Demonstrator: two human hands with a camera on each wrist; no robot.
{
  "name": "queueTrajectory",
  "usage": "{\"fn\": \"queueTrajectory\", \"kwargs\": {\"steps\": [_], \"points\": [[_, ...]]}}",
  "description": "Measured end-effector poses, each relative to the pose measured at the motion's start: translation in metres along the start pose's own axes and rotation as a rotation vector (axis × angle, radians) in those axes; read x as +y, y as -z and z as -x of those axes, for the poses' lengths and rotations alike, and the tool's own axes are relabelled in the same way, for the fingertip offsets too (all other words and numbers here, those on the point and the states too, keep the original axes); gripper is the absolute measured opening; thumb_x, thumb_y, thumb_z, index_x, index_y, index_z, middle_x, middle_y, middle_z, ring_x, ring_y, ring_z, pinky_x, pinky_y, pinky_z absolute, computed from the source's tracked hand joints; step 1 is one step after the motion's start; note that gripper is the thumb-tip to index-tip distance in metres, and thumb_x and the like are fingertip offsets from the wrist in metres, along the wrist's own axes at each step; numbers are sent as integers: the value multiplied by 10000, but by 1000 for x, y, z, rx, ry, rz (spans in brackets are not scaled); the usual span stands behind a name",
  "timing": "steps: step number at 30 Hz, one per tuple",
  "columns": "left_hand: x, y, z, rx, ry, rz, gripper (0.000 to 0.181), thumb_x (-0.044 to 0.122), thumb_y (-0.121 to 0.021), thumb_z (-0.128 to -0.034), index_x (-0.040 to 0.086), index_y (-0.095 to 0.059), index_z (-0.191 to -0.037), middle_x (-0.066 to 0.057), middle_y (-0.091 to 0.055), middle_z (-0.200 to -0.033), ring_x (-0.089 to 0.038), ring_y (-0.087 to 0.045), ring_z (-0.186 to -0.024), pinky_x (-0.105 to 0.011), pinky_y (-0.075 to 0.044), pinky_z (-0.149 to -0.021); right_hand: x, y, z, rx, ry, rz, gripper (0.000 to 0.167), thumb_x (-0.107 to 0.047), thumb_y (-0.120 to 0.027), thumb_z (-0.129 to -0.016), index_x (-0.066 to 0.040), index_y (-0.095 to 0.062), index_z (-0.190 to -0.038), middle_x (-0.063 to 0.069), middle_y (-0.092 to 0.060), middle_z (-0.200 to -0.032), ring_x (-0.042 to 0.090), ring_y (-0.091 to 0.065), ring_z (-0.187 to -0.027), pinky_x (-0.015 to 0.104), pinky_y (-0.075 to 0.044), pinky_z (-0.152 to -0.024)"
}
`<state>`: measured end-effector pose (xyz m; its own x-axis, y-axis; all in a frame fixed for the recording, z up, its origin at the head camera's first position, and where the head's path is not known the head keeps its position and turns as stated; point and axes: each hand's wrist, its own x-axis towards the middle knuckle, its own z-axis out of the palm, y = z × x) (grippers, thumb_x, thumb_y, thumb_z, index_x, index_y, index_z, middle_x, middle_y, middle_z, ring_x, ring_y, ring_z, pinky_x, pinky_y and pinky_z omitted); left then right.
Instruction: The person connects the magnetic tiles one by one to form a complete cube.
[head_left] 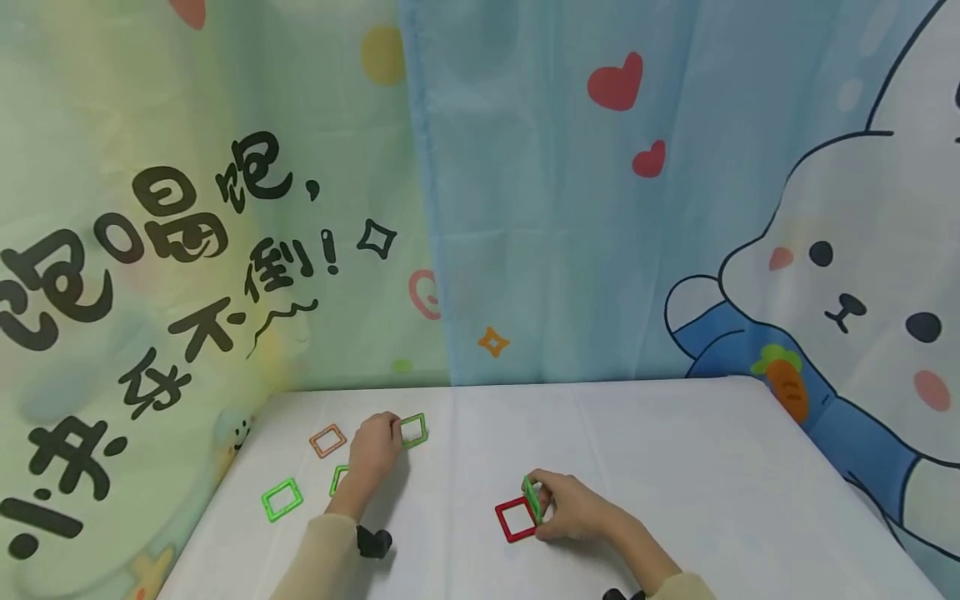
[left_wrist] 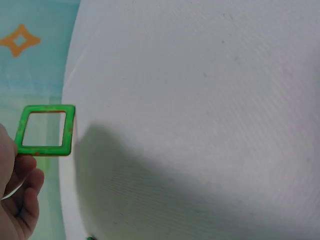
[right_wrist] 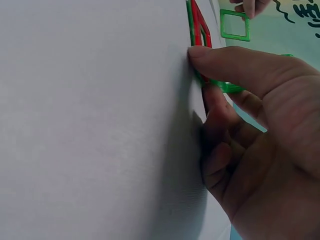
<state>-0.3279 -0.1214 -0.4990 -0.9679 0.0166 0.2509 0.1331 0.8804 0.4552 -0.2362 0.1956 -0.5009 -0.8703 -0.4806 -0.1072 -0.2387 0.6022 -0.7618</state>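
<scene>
My left hand (head_left: 375, 454) pinches a green square frame tile (head_left: 423, 427) by one side, toward the back of the table. In the left wrist view this tile (left_wrist: 68, 130) stands out beyond the fingertips, its square opening showing. To the front right, my right hand (head_left: 573, 504) holds another green square tile (head_left: 532, 498) upright between thumb and fingers. It stands at the right edge of a red square tile (head_left: 502, 524). The right wrist view shows the red tile (right_wrist: 196, 25) edge-on beside green; the fingers partly hide where they meet.
Left of my left arm lie an orange square tile (head_left: 317, 448) and a bright green one (head_left: 267, 509). Another green tile (head_left: 335, 481) is partly hidden behind the left wrist. A white cloth (head_left: 675, 450) covers the table, and a printed curtain (head_left: 525, 275) hangs behind it.
</scene>
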Motion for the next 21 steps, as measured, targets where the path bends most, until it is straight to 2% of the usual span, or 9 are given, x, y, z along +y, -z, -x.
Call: {"fn": "queueTrajectory", "kwargs": {"steps": [6, 9, 13, 17, 21], "points": [[-13, -9, 2, -7, 56, 156, 156, 161, -664, -917, 33, -704, -997, -6, -623, -792, -123, -530, -650, -295, -438, -565, 2, 1, -2, -35, -15, -23, 569, -7, -831, -703, -34, -564, -1205, 13, -555, -814, 178, -490, -718, 301, -407, -634], [-15, -9, 4, -12, 66, 213, 174, 197, -694, -903, 47, -716, -989, 5, -631, -785, -118, -529, -635, -289, -428, -559, 1, 1, -2, -24, -11, -6, 564, -4, -835, -698, -16, -566, -1194, 5, -557, -803, 175, -493, -717, 302, -409, -635], [-17, -11, 6, -10, 33, 295, 172, 203, -724, -882, 44, -732, -945, 13, -639, -770, -111, -544, -642, -283, -435, -561, 2, -1, 1, 0, 4, 11, 559, -6, -847, -684, -4, -572, -1170, -3, -555, -803, 180, -493, -730, 311, -410, -647], [-16, -11, 12, 7, -18, 379, 153, 178, -735, -872, 33, -739, -919, 9, -655, -771, -115, -575, -676, -276, -462, -581, 4, -4, 2, 27, -19, 4, 587, -25, -860, -678, 1, -580, -1193, -5, -556, -814, 179, -497, -755, 316, -417, -664], [-9, -8, 22, 19, -71, 465, 148, 169, -741, -868, 31, -746, -922, -3, -674, -790, -129, -602, -703, -282, -485, -608, 4, -10, 2, 72, -57, 5, 606, -40, -869, -665, 3, -592, -1202, -11, -556, -811, 166, -497, -755, 323, -421, -672]]}}
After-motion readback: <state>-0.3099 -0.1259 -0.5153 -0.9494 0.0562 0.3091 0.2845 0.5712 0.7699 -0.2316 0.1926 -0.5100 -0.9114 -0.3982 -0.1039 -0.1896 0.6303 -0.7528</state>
